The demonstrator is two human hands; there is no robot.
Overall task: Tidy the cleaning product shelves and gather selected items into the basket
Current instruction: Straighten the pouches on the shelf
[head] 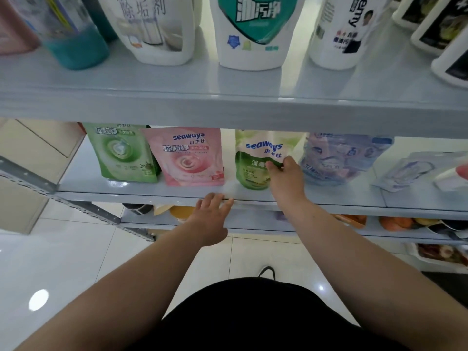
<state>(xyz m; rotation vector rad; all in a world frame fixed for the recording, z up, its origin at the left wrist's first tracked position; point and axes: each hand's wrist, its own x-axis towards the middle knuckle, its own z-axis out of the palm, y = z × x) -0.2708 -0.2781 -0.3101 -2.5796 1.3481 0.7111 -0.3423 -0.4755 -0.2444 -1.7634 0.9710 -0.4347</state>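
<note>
**Right hand on green seaways pouch, left on shelf edge**

My right hand [286,178] grips the green-and-white seaways pouch [253,160], thumb and fingers curled onto its right side about mid-height. My left hand [211,216] is open, its fingers fairly straight and resting on the front lip of the middle shelf [131,189], holding nothing.

The pouch stands upright on the middle shelf, between the pink seaways pouch [190,158] on its left and a bluish translucent pouch [339,158] on its right. It sits apart from the pink one; whether it touches the bluish one I cannot tell, my hand covers that side. A green pouch [121,153] stands left of the pink one, touching it. A clear pouch [410,171] lies tilted at far right.

On the upper shelf [228,107] stand a white bottle with teal label [250,31], a white jug [157,29] and a bottle of blue liquid [76,41].

Below is a lower shelf with blurred orange items [395,222], white floor tiles [63,262] and one shoe [267,272].
</note>
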